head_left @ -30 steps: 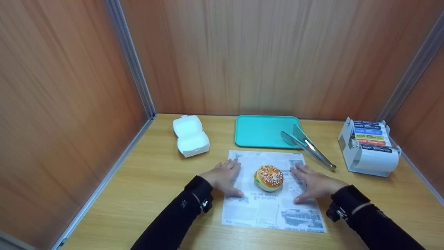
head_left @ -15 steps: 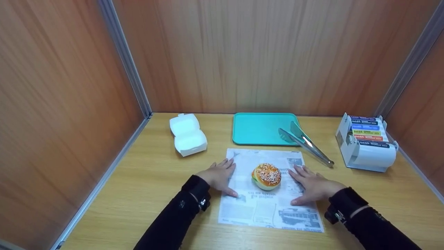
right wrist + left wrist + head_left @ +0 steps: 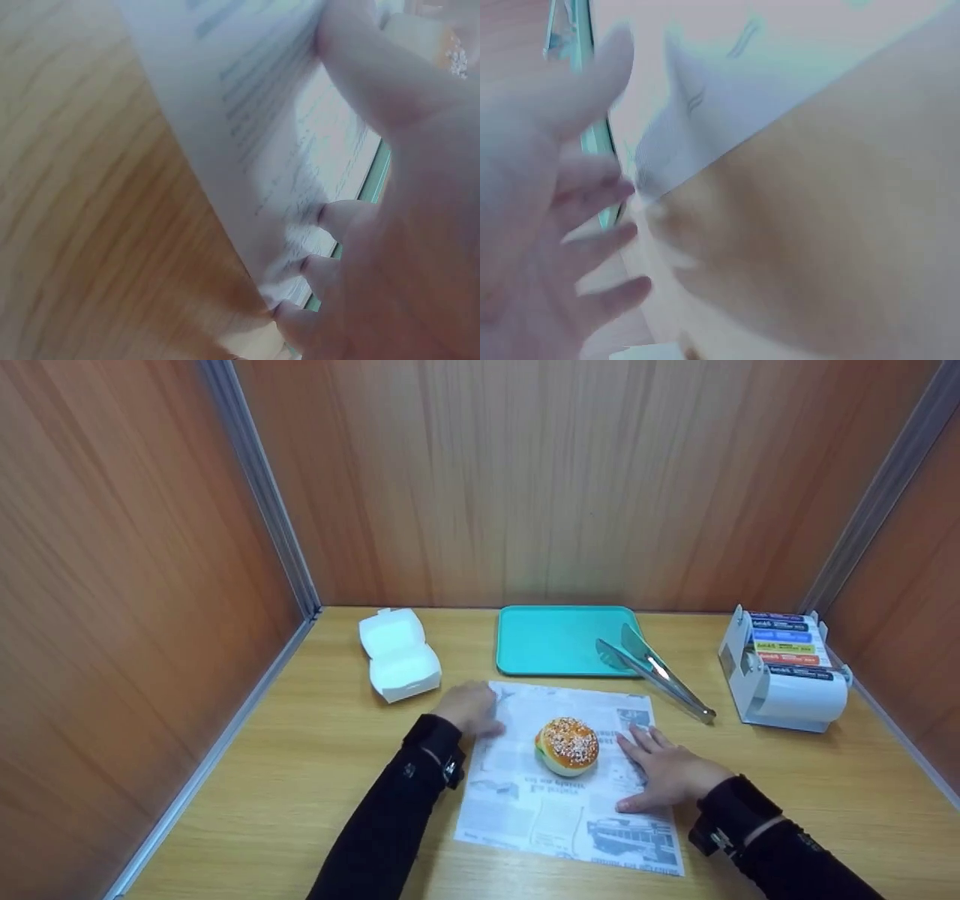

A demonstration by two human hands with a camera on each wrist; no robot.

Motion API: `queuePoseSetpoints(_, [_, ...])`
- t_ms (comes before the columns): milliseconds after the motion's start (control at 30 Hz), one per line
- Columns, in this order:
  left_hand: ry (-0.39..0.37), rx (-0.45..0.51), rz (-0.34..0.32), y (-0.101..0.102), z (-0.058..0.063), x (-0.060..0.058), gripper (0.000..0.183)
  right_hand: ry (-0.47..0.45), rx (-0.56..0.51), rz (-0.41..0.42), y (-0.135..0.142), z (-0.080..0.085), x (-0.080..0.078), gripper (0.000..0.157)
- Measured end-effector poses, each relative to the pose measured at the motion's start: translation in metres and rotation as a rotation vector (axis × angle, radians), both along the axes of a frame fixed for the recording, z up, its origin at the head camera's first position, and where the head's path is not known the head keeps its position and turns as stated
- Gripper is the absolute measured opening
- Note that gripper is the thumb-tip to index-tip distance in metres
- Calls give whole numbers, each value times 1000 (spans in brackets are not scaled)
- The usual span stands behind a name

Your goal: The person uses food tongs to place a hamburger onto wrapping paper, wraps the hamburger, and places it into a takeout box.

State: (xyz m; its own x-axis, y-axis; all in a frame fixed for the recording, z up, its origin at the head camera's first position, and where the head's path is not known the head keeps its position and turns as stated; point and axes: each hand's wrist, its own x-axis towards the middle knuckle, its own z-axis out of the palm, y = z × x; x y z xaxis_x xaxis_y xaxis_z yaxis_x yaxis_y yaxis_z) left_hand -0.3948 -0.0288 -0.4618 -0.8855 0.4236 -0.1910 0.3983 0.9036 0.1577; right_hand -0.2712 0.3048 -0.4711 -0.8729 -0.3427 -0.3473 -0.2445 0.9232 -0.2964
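Note:
A sheet of newsprint-patterned paper [image 3: 510,810] lies flat on the table with a sesame-topped burger [image 3: 570,744] on its middle. My left hand [image 3: 468,709], a little blurred, is at the paper's far left corner. In the left wrist view its thumb [image 3: 604,75] stands apart from the fingers, with the fingertips close to that corner; whether they touch it I cannot tell. My right hand [image 3: 671,772] rests with spread fingers on the paper's right side, and the right wrist view shows its fingertips on the sheet near the edge.
Behind the paper lies a turquoise tray [image 3: 555,641], with metal tongs [image 3: 660,675] leaning over its right front corner. An opened white takeaway box [image 3: 401,656] sits at the back left. A white rack with label rolls [image 3: 787,675] stands at the right. Wooden walls enclose the table.
My left hand has slid from the paper's left side up to its far left corner. The paper has turned slightly, its near edge shifting left. My right hand stays on the paper.

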Motion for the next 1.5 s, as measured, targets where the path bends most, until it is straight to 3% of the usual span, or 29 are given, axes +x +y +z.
queuePoseSetpoints(100, [60, 32, 211, 7, -6, -11, 53, -13, 1, -10, -4, -2, 0, 123])
queuePoseSetpoints(200, [28, 109, 406, 14, -13, -19, 69, -26, 1, -26, -7, -3, 0, 123])
queuePoseSetpoints(333, [-9, 161, 516, 27, -18, -26, 81, -41, -7, -43, -6, -2, 0, 123])
queuePoseSetpoints(533, [-33, 220, 505, 40, -22, -32, 70, -28, 12, -43, -2, 0, 0, 124])
queuePoseSetpoints(767, [-61, 231, 474, 34, -21, -31, 67, -42, 8, -40, -3, 1, 0, 123])
queuePoseSetpoints(900, [-114, 315, 467, 28, -15, -29, 61, -50, 7, -51, -3, 1, -1, 123])
queuePoseSetpoints(1067, [-63, 482, 497, 22, -12, -28, 30, -51, 1, -48, -3, 1, -2, 124])
queuePoseSetpoints(1200, [5, 579, 528, 19, -9, -29, 27, -52, -4, -48, -5, -1, -6, 124])
queuePoseSetpoints(1333, [35, 615, 536, 21, -2, -29, 18, -45, -8, -60, -8, -2, -11, 124])
queuePoseSetpoints(1500, [101, 623, 492, 22, 2, -25, 20, -44, -6, -76, -13, 0, -16, 124])
